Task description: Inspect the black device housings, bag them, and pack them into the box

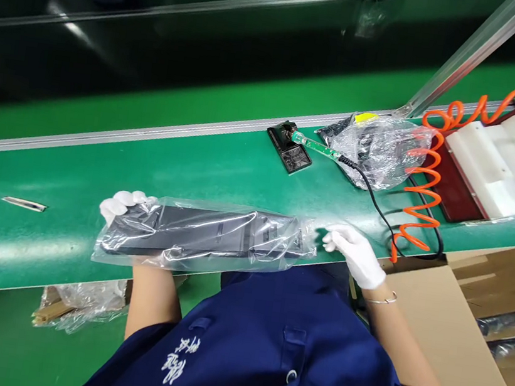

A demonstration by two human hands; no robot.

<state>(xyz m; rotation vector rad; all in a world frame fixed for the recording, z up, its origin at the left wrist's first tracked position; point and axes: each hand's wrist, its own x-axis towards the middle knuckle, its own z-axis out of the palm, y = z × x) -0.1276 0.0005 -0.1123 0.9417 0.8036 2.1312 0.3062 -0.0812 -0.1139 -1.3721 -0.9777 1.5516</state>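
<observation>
A long black plastic part (202,230) lies inside a clear plastic bag (167,263), held level just above the front of the green bench. My left hand (124,204), in a white glove, is wrapped around the bagged part's left end from beneath; its fingertips show at the far edge, and the bag covers the palm. At the other end, my right hand (356,255), also gloved in white, has curled fingers that appear to pinch the bag's loose edge. The exact contact there is hard to see.
A soldering iron (315,145) rests on a black stand (293,156). Right of it are a crumpled plastic bag (381,149), a coiled orange air hose (423,196) and a white fixture (503,162). A utility knife (24,204) lies left; a cardboard box (450,345) stands below right.
</observation>
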